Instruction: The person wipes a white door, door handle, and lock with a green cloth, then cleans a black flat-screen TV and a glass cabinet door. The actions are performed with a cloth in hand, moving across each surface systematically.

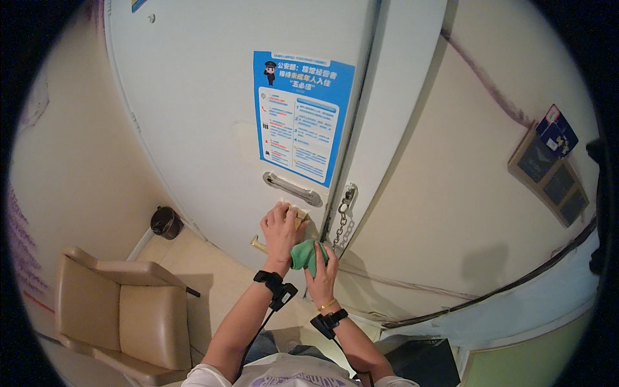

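A white door (217, 121) fills the view before me, with a blue-and-white printed poster (303, 118) on it. Below the poster is a metal pull handle (292, 189). My left hand (282, 232) has its fingers on the brass-coloured lock housing (301, 218) under that handle; whether it grips the housing is hard to tell. A brass lever handle (259, 244) sticks out to the left of my left wrist. My right hand (323, 273) holds a green cloth (305, 255) just below and to the right of my left hand, close to the door's edge.
A door chain (340, 227) hangs from the frame on the right. At the lower left stands a beige armchair (150, 324), with a dark waste bin (166, 223) in the corner beyond. A framed panel (549, 174) is on the right wall, and cables run along that wall's lower part.
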Motion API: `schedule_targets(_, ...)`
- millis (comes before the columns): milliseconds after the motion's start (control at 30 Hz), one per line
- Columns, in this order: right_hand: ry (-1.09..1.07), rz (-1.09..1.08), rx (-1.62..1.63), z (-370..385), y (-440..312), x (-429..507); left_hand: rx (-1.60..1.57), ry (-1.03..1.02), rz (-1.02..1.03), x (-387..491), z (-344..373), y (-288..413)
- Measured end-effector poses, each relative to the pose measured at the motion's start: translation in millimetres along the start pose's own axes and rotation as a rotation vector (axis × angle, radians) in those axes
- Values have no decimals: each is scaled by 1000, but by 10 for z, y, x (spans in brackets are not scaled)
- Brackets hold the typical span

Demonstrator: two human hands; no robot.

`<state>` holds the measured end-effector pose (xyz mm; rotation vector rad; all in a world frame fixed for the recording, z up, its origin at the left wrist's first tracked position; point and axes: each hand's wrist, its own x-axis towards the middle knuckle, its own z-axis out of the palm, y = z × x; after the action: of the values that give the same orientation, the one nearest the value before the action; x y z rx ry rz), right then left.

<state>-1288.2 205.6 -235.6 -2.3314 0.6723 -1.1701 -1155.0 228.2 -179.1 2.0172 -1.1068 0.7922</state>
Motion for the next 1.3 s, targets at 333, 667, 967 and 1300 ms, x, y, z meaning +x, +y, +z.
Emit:
schedule_targets(333,-70,51,1,48,119,-84,-209,-41,-7,-92,-45,-87)
schedule_targets(667,-149,60,19,172,218,-285,-68,-465,8,-1148,13,-542)
schedule_targets(967,-168,124,9,191,245,-444,118,-598,8,-1171,556,-731)
schedule_targets(1300,-209,201,1,300,294,-702,239,-722,69,-1206,677,-828)
